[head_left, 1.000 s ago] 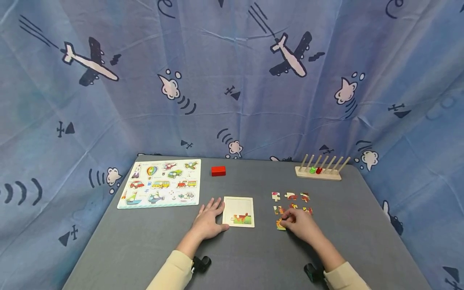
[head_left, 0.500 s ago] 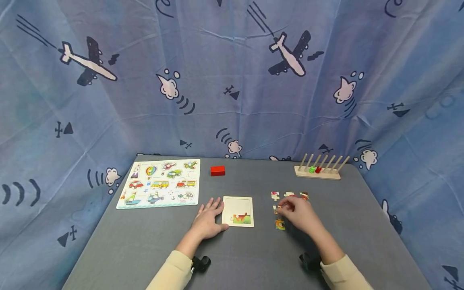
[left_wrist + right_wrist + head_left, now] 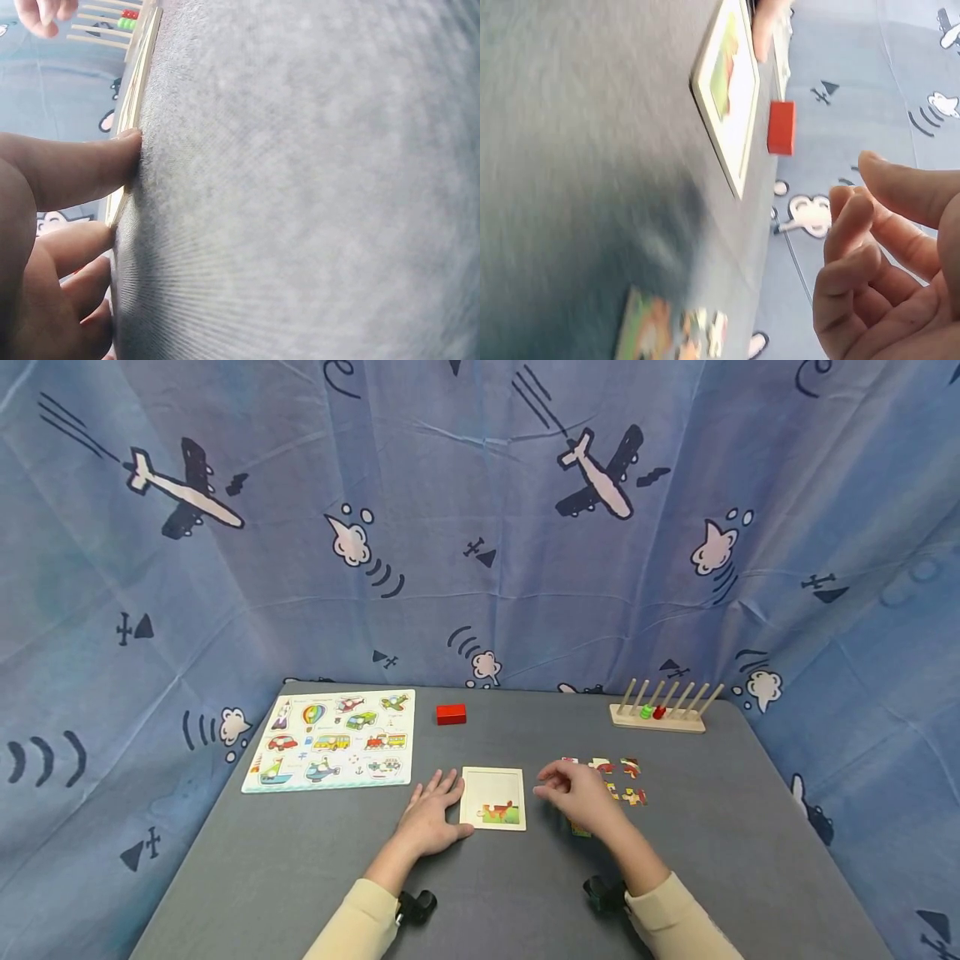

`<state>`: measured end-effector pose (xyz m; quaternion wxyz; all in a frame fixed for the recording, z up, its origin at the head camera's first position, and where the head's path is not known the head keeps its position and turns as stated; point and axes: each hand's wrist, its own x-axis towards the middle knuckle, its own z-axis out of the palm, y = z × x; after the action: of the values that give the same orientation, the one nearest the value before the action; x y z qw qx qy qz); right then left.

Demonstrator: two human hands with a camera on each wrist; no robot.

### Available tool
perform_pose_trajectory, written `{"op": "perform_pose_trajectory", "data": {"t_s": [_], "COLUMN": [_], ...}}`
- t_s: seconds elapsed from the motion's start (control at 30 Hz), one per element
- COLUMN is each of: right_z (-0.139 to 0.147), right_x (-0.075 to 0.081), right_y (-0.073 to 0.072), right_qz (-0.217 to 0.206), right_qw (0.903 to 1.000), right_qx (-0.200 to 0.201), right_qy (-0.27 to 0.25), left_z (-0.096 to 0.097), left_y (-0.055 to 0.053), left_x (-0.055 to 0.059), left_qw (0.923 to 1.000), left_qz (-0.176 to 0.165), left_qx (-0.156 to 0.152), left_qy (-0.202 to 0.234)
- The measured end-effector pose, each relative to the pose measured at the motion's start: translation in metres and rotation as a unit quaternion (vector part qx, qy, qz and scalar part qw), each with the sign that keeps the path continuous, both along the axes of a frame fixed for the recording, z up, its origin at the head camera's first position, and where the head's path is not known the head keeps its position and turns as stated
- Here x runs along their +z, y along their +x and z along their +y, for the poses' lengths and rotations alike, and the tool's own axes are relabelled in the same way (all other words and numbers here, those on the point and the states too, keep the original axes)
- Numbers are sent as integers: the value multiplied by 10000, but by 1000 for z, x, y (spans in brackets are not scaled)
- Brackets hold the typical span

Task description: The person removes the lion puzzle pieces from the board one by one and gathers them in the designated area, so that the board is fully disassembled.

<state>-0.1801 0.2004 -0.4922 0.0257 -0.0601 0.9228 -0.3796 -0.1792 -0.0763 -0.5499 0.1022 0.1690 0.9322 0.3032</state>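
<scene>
A square puzzle board (image 3: 492, 783) with a light frame has a few joined puzzle pieces (image 3: 499, 812) in its lower right corner, showing a fox-like animal on grass. My left hand (image 3: 430, 821) rests flat at the board's left side, thumb (image 3: 90, 169) touching its near edge and fingers spread on the table. Between the board and the loose pieces (image 3: 602, 766), my right hand (image 3: 577, 797) hovers, fingers loosely curled. In the right wrist view, thumb and forefinger stand apart with nothing visible between them. That hand hides some pieces in the head view; one bottom piece (image 3: 643, 326) shows below it.
A vehicle picture board (image 3: 330, 741) lies at the back left. Behind the puzzle board sits a red block (image 3: 452, 714). At the back right stands a wooden peg rack (image 3: 660, 718) with green and red beads. Patterned blue cloth (image 3: 480, 527) hangs behind the table.
My right hand went from the bottom loose piece up to the middle row, then left toward the puzzle board. The left hand and the board stayed put.
</scene>
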Motion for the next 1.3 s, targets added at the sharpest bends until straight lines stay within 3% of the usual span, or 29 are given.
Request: {"op": "perform_pose_trajectory", "data": {"t_s": [0.3,0.57,0.87,1.3], "right_z": [-27,-45,-60,-68], "right_x": [-12,-26,-45,-45], "right_y": [-2,-5,-5,-4], "right_qz": [-156,-192,-178,-133], "right_qw": [9985,9967,9963,9952], "right_qx": [365,661,842,940], "right_qy": [-384,-427,-33,236], "left_z": [0,1,1,1], "left_y": [0,0,0,0], "left_x": [0,2,1,2], "left_qw": [10000,9999,10000,10000], "left_qz": [10,-24,-52,2], "left_qx": [33,88,58,30], "left_qy": [-39,-76,-30,-50]}}
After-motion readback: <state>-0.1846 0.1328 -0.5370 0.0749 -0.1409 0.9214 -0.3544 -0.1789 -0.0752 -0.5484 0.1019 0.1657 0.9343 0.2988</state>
